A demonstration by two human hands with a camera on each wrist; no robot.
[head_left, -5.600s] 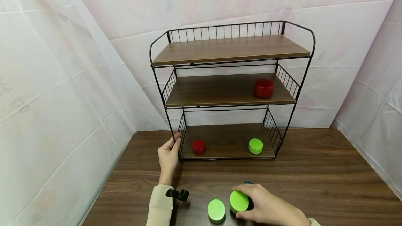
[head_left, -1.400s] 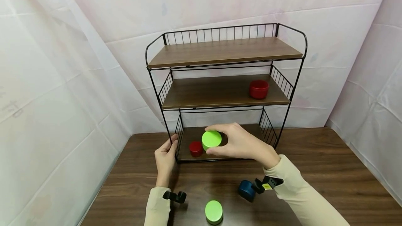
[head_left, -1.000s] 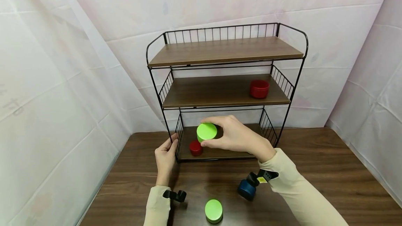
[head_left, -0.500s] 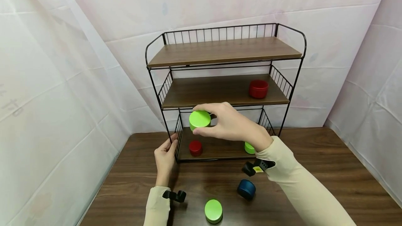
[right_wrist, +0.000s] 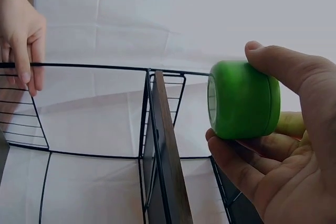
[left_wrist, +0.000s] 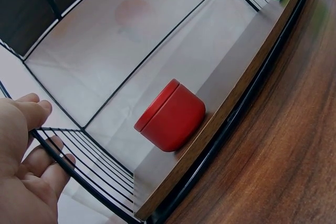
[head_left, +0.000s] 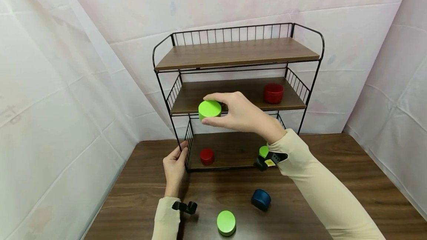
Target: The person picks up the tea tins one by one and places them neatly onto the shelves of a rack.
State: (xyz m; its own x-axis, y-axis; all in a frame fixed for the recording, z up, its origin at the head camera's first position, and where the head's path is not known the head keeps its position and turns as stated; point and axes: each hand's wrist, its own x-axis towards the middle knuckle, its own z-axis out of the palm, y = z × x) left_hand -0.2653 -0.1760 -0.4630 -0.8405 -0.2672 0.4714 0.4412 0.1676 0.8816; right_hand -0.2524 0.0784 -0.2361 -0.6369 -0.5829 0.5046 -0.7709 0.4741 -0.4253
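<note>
My right hand (head_left: 238, 112) pinches a round green tin (head_left: 209, 109) between thumb and fingers. It is held up in front of the middle shelf's front edge, left of centre; in the right wrist view the green tin (right_wrist: 241, 99) is apart from the rack. My left hand (head_left: 175, 164) grips the left wire side of the three-tier rack (head_left: 233, 53), low down; in the left wrist view its fingers (left_wrist: 39, 111) curl round the wire. A small red tin (head_left: 207, 156) stands on the bottom shelf at left. A larger red tin (head_left: 273, 93) sits on the middle shelf at right.
Another green tin (head_left: 263, 151) stands on the bottom shelf at right, partly hidden by the right wrist's camera. On the wooden table (head_left: 133, 203) in front are a further green tin (head_left: 226, 223) and a dark blue tin (head_left: 261, 199) lying tilted. White cloth (head_left: 83, 66) hangs behind.
My right hand took the green tin from the table, carried it to the bottom shelf's front, then raised it to middle-shelf height, slightly leftward. The left hand keeps its grip on the rack.
</note>
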